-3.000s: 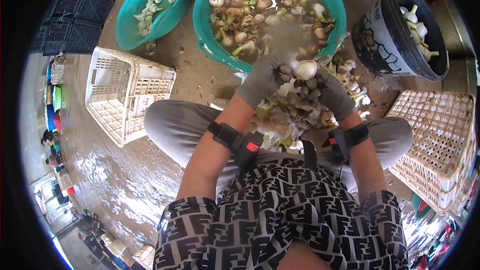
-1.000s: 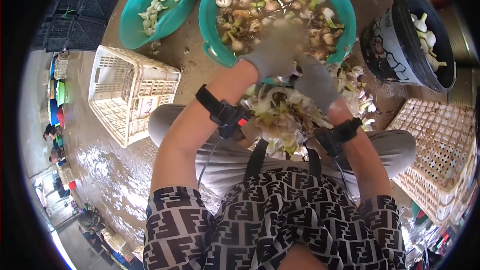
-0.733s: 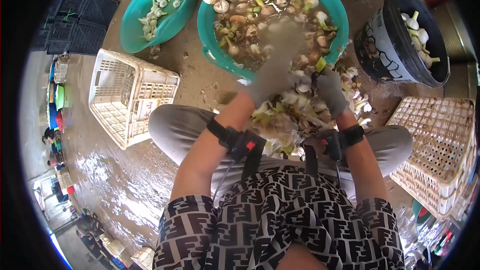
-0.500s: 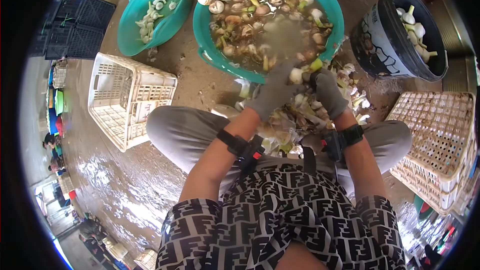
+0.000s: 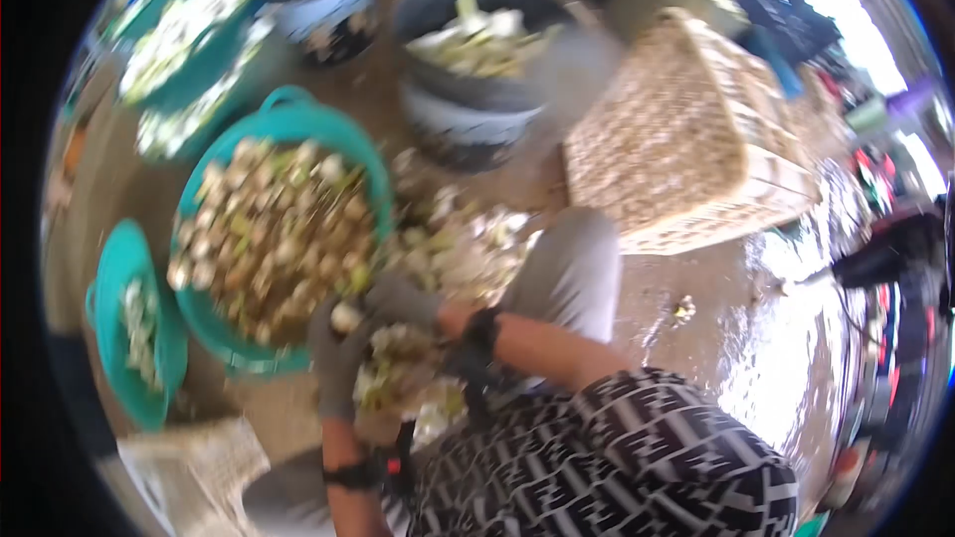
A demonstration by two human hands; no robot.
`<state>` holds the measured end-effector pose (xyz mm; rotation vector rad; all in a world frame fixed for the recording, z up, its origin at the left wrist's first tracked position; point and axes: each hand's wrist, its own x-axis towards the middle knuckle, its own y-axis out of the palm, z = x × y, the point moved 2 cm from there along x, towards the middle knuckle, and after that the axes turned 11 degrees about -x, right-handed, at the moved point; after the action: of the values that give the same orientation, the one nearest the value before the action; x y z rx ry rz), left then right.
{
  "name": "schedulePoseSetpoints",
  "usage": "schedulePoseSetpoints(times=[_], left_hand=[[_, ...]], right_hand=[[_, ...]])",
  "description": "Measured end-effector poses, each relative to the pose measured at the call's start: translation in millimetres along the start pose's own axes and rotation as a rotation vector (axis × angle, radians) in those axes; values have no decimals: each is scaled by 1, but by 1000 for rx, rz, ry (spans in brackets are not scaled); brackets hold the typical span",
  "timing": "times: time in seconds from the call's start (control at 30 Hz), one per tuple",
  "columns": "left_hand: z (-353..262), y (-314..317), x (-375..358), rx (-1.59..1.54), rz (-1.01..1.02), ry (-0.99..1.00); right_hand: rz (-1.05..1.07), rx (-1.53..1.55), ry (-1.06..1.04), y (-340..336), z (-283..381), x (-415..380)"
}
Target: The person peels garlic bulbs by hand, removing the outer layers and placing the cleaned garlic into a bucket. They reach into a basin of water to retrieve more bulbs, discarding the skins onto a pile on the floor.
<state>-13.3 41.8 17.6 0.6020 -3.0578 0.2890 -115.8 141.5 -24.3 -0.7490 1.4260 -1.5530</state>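
A pale garlic bulb (image 5: 346,318) sits between my gloved hands, just outside the near rim of a large teal tub (image 5: 224,348). My left hand (image 5: 338,363) is closed around the bulb from below. My right hand (image 5: 403,300) is closed right beside it, its fingers blurred; what they hold is hidden. Many unpeeled garlic bulbs (image 5: 284,229) with stems fill the tub. Peelings (image 5: 398,368) lie in a heap under my hands and between my legs.
A smaller teal basin (image 5: 114,338) with white bulbs stands at left. Beyond the heap is a black bucket (image 5: 468,129) of garlic, with a woven-looking pale crate (image 5: 657,129) to its right. More filled teal tubs (image 5: 184,80) stand at the back left. The floor (image 5: 696,338) shines wet.
My view has swung to the right and is blurred, so the tub now appears further left and more buckets show. My hands stay together at the bulb near the tub's rim.
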Motion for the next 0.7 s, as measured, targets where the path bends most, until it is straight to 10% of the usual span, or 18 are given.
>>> schedulePoseSetpoints(times=[0.13,0.27,0.43,0.53,0.7], left_hand=[[14,0,9,-21,-19,4],[5,-1,13,-166,-21,-100],[7,-5,11,-751,-73,-261],[14,-10,10,-1328,-3,-792],[58,-2,18,-838,-237,-378]], right_hand=[[-280,845,232,7,-13,-3],[-199,568,-45,-20,-18,-7],[-220,818,127,-15,-22,-8],[-156,739,231,-28,-13,-11],[-114,1107,374,-20,-5,-7]])
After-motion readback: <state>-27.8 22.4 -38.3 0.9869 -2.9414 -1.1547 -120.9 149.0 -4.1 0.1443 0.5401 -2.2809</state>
